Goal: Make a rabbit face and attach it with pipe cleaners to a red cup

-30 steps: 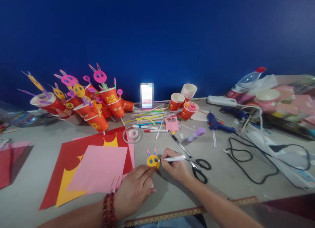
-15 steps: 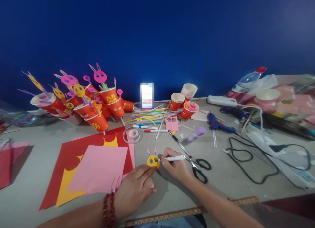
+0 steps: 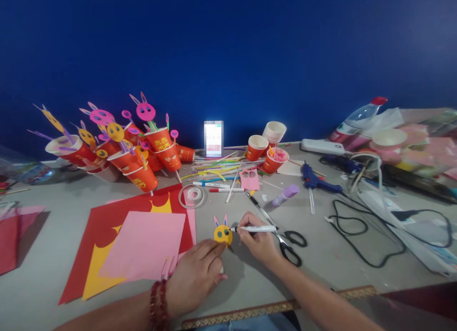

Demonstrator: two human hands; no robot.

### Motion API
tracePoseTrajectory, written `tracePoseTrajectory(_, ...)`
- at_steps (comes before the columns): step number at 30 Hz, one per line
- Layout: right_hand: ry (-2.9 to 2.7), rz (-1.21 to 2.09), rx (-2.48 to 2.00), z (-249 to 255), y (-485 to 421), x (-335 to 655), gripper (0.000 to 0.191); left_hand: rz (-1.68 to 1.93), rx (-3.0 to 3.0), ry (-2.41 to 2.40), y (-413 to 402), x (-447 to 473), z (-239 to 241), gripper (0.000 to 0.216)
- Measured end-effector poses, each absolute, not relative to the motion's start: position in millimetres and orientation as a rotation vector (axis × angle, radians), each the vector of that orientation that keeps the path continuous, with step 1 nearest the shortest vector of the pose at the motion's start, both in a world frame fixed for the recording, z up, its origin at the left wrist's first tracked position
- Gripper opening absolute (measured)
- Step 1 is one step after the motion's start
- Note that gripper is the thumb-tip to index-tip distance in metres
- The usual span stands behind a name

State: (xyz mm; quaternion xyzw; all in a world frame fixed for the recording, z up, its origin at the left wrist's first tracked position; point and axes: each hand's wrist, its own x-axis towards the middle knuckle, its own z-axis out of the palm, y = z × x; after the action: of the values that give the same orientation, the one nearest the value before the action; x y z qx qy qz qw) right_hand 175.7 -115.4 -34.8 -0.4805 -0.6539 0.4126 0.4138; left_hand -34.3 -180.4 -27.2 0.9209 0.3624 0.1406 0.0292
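On the grey table lies a round yellow paper rabbit face (image 3: 223,233) with pink ears and dark eyes. My left hand (image 3: 196,274), palm down and fingers together, holds its lower edge against the table. A small whitish thing shows by the left thumb; I cannot make out what it is. Pinched in my right hand (image 3: 259,240) is a white marker (image 3: 260,229), its dark tip at the face's right eye. Scissors (image 3: 291,245) with black handles lie just beyond the right hand, next to a pen (image 3: 262,209).
Pink paper (image 3: 143,245) lies over red and yellow sheets at left. Behind stand red paper cups (image 3: 164,145) holding paper rabbits. Tape (image 3: 193,195), pipe cleaners (image 3: 214,166), a purple glue stick (image 3: 285,195), a blue glue gun (image 3: 317,181) and a black cable (image 3: 371,262) also lie here.
The marker's tip has shifted slightly right and up at the right eye, and its barrel lies flatter. The left hand stays in place on the paper rabbit face.
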Motion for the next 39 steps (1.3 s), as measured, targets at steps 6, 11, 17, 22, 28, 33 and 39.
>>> tracePoseTrajectory(6,-1.631,1.097,-1.194,-26,-115,171,0.007,0.454,2.837,1.1,-179,-35,-25,0.02)
tracePoseTrajectory(11,-1.679,1.079,-1.158,-24,-113,158,0.01,0.458,2.845,1.117,-179,-35,-26,0.02)
tracePoseTrajectory(17,-1.743,1.067,-1.158,-33,-114,152,0.009,0.488,2.864,1.111,-179,-33,-28,0.021)
tracePoseTrajectory(22,-1.766,1.078,-1.156,-33,-114,154,0.009,0.492,2.85,1.118,-179,-34,-28,0.02)
tracePoseTrajectory(28,-1.789,1.077,-1.173,-35,-115,153,0.01,0.481,2.829,1.111,-180,-35,-28,0.019)
tracePoseTrajectory(33,-1.808,1.074,-1.164,-33,-115,153,0.01,0.483,2.809,1.111,-180,-34,-31,0.019)
tracePoseTrajectory(39,-1.829,1.038,-1.133,-32,-114,153,0.01,0.502,2.84,1.104,-178,-33,-27,0.019)
